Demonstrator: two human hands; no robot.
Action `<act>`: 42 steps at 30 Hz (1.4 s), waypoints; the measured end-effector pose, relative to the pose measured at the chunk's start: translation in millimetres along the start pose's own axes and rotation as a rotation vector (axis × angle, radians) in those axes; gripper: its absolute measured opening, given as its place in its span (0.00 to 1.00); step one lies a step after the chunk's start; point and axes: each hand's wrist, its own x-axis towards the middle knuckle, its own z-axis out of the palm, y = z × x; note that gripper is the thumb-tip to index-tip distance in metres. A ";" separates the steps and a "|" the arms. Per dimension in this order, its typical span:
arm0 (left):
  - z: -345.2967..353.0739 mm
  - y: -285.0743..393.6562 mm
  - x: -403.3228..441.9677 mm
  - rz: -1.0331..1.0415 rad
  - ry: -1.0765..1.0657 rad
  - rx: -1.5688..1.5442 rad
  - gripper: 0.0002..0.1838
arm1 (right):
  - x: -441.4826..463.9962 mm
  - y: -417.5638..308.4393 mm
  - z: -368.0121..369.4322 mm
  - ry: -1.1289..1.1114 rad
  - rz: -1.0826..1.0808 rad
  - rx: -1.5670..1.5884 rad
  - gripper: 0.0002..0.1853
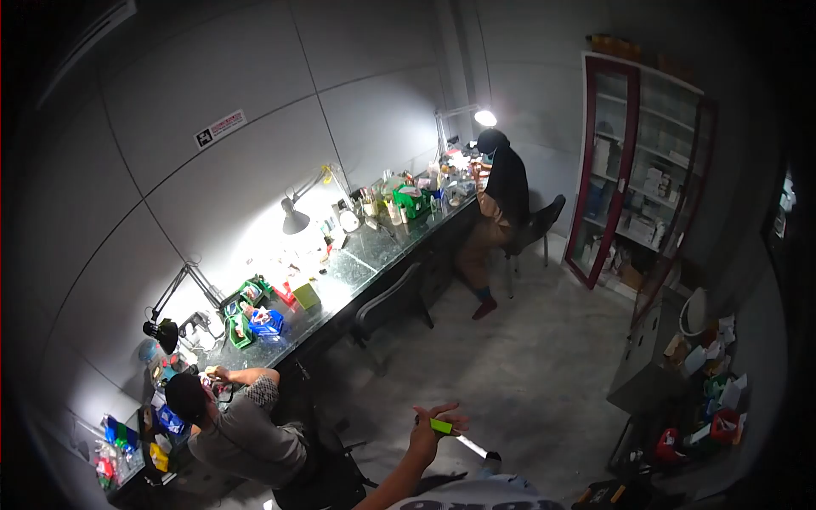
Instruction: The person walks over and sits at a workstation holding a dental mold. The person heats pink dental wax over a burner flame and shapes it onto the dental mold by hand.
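At the bottom middle, my left hand (pixel 427 435) reaches up from a bare forearm. A small lime-green rectangular object (pixel 440 426) lies across this hand, held against the palm side. Some of the fingers stretch out to the right beyond it. What kind of thing it is, I cannot make out. Just right of the hand, a white strip (pixel 473 446) runs down to a dark end. My right hand cannot be made out in the picture. Below is part of my printed light shirt (pixel 493 491).
A long dark workbench (pixel 357 265) with lamps and green and blue bins (pixel 267 322) runs along the wall. One person (pixel 246 442) sits at the near end, another (pixel 505 183) at the far end. A chair (pixel 391 302), glass cabinet (pixel 642 170) and grey box (pixel 646 357) stand around.
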 end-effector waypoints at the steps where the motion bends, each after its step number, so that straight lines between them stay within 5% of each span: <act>1: 2.8 -0.7 9.5 -0.015 0.016 -0.005 0.51 | 31.6 -14.4 -20.6 -0.014 -0.035 -0.037 0.09; 2: 7.3 1.4 24.0 0.020 0.001 0.029 0.51 | 80.7 -24.2 -47.9 -0.027 -0.124 -0.063 0.09; 4: 13.8 5.6 57.0 0.058 -0.006 0.053 0.50 | 214.4 -44.5 -117.2 -0.087 -0.636 -0.010 0.09; 7: 12.8 9.0 102.5 0.035 0.062 0.175 0.51 | 214.2 -285.2 -191.2 0.324 -0.152 -0.228 0.13; 10: 12.0 9.2 150.3 0.078 0.058 0.174 0.51 | 163.7 -457.3 -229.4 0.319 -0.469 0.275 0.09; 15: 1.5 39.7 222.2 -0.029 0.066 0.225 0.45 | 122.6 -643.6 -178.4 -0.030 -0.691 0.462 0.13; 19: -49.1 52.6 298.6 0.014 -0.005 0.298 0.41 | 113.8 -702.5 -88.6 -0.384 -0.704 0.501 0.15; 21: -57.1 91.8 341.5 0.096 0.011 0.400 0.38 | 130.3 -719.0 -52.0 -0.811 -0.564 0.588 0.19; 28: -107.4 143.1 450.6 0.167 -0.201 0.543 0.34 | 115.9 -823.8 -41.8 -0.858 -0.567 0.366 0.26; 33: -123.7 152.0 490.9 0.098 -0.206 0.555 0.32 | 161.5 -872.9 -50.2 -0.946 -0.735 0.497 0.25; 37: -128.4 143.1 507.9 -0.056 -0.132 0.542 0.32 | 171.8 -913.9 -52.7 -1.140 -0.655 0.318 0.23; 39: -131.2 135.0 513.4 -0.112 -0.041 0.487 0.33 | 169.3 -939.7 -53.7 -0.945 -0.651 -0.005 0.22; 42: -130.5 155.4 517.7 -0.103 -0.110 0.456 0.35 | 191.6 -993.7 -56.6 -1.166 -0.650 -0.150 0.20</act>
